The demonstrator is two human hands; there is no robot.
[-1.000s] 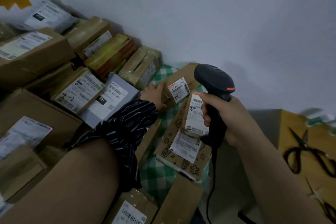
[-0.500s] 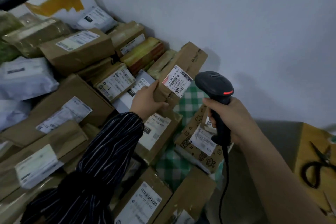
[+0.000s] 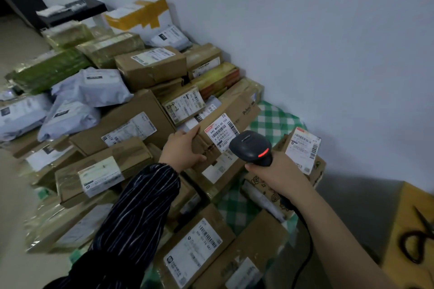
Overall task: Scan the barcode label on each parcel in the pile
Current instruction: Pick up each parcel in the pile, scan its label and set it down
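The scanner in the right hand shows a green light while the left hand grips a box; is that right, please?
Not quite: in the head view the light on the scanner is red, not green. The right hand holds it and the left hand grips the box.

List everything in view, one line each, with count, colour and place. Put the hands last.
Cardboard parcels: many, brown, piled along the wall.
Held parcel: one, brown with a white label, middle of the pile.
Plastic mailers: several, pale grey, left of the pile.
White parcel: one, yellow-taped, at the back.
Checked cloth: one, green and white, under the parcels by the wall.
Barcode scanner: one, black with a red light, next to the held parcel's label.
Scissors: one pair, black handles, on a yellow surface, lower right.
Left hand: striped sleeve, grips the held parcel.
Right hand: grips the barcode scanner.
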